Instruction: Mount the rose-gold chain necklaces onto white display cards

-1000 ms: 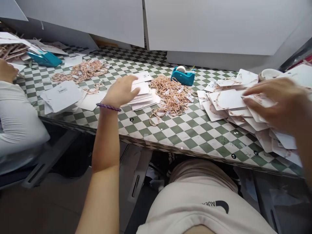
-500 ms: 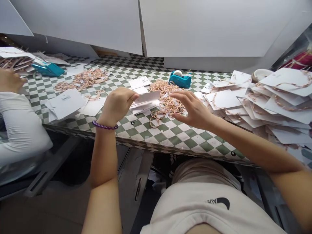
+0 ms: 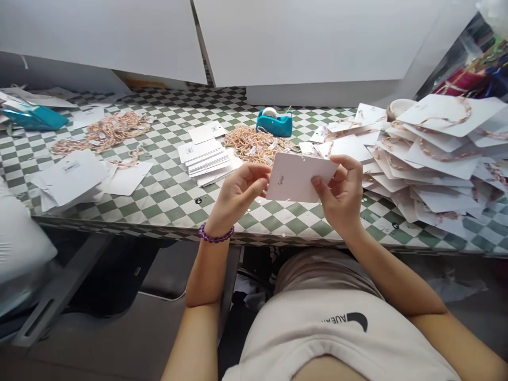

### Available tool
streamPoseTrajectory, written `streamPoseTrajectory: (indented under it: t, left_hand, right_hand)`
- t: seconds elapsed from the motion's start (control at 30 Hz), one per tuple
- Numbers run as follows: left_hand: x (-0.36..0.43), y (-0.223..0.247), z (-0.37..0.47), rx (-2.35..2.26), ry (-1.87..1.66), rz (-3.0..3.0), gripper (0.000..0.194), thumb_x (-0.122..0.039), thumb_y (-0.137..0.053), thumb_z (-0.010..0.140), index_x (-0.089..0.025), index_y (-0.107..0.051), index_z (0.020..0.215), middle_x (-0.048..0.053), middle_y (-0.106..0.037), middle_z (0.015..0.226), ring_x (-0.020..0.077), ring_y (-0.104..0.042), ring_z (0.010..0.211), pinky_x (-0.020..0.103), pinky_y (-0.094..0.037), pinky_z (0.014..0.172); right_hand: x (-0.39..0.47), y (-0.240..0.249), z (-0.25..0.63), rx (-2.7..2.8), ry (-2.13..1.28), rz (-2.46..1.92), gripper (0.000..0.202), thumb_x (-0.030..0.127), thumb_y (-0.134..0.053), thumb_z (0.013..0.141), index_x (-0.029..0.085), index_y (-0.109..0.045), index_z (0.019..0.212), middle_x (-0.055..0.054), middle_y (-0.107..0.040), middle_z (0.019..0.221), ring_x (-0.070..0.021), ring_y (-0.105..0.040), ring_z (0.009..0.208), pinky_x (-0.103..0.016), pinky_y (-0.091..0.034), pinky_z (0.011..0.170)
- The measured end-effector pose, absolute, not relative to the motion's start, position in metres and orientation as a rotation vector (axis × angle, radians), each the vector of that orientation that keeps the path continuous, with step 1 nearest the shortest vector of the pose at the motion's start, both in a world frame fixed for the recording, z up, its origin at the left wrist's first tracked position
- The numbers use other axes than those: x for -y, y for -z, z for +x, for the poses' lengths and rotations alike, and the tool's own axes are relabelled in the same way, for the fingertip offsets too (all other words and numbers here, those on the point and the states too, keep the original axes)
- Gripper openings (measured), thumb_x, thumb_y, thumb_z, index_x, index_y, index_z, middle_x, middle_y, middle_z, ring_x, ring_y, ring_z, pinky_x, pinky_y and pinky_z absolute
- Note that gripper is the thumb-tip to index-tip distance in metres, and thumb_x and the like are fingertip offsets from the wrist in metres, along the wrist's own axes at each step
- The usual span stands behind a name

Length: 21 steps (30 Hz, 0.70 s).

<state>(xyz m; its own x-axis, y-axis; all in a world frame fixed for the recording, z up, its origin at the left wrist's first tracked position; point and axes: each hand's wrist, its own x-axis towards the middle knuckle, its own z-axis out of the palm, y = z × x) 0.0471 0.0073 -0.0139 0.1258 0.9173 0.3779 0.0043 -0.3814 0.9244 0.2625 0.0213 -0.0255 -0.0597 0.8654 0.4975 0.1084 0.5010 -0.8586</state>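
Note:
A white jewelry card [image 3: 297, 177] with small dark print is held up above the table's front part. My right hand [image 3: 343, 193] grips its right end, thumb on the face and fingers behind. At the card's left edge, the curled fingers of my left hand [image 3: 242, 193] meet it, with some fingertips partly hidden behind. A purple bead bracelet [image 3: 216, 235] circles my left wrist. Just beyond the card lies a heap of pinkish braided cords [image 3: 250, 144] with small white tags. To its left is a stack of white cards [image 3: 206, 159].
A teal tape dispenser [image 3: 274, 123] stands behind the cords. Cards with cords attached form a tall pile [image 3: 436, 153] at right, beside a white roll [image 3: 399, 107]. Leftward lie more cords [image 3: 105, 129], loose cards [image 3: 69, 177] and another teal dispenser [image 3: 35, 116]. A co-worker's white sleeve [image 3: 19, 233] shows at left.
My right hand has come to grip a card, now raised in front of the cord heap. My left hand has moved right, from the card stack to this card's edge. The view has shifted right.

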Motion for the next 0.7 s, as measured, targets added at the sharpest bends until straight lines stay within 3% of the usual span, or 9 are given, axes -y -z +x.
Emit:
streamPoseTrajectory:
  t: [0.23, 0.4, 0.6, 0.7]
  left_hand:
    - [-0.007, 0.031, 0.069, -0.9, -1.376, 1.471, 0.032, -0.046, -0.058, 0.089, -0.021, -0.051, 0.106, 0.006, -0.064, 0.102, 0.0163, -0.063, 0.094, 0.027, -0.055, 0.078]
    - [-0.007, 0.039, 0.077, -0.965, -1.378, 1.456, 0.026, -0.045, -0.051, 0.089, -0.023, -0.045, 0.103, 0.005, -0.057, 0.1, 0.0153, -0.059, 0.091, 0.028, -0.052, 0.079]
    - [-0.009, 0.041, 0.075, -0.95, -1.351, 1.486, 0.029, -0.036, -0.06, 0.079, -0.023, -0.042, 0.098, 0.003, -0.054, 0.095, 0.0147, -0.057, 0.085, 0.025, -0.051, 0.07]
    - [-0.005, 0.043, 0.079, -0.868, -1.353, 1.513, 0.038, -0.046, -0.061, 0.082, -0.024, -0.044, 0.109, 0.007, -0.058, 0.108, 0.0179, -0.061, 0.095, 0.029, -0.054, 0.075]
  right_hand:
    - [-0.013, 0.047, 0.261, 1.49, -0.721, -0.964, 0.039, 0.045, -0.064, 0.089, 0.029, -0.039, 0.115, -0.006, -0.06, 0.092, -0.0183, -0.063, 0.077, -0.032, -0.055, 0.06]
    - [-0.01, 0.055, 0.263, 1.511, -0.673, -0.971, 0.037, 0.042, -0.063, 0.09, 0.03, -0.04, 0.117, -0.004, -0.058, 0.09, -0.0176, -0.062, 0.077, -0.03, -0.053, 0.059]
    - [-0.011, 0.053, 0.264, 1.511, -0.605, -1.004, 0.037, 0.045, -0.06, 0.091, 0.03, -0.038, 0.117, -0.005, -0.056, 0.088, -0.0191, -0.061, 0.077, -0.033, -0.053, 0.061]
    - [-0.011, 0.053, 0.261, 1.457, -0.647, -1.008, 0.04, 0.049, -0.059, 0.09, 0.031, -0.036, 0.118, -0.005, -0.056, 0.09, -0.0211, -0.063, 0.082, -0.035, -0.054, 0.065]
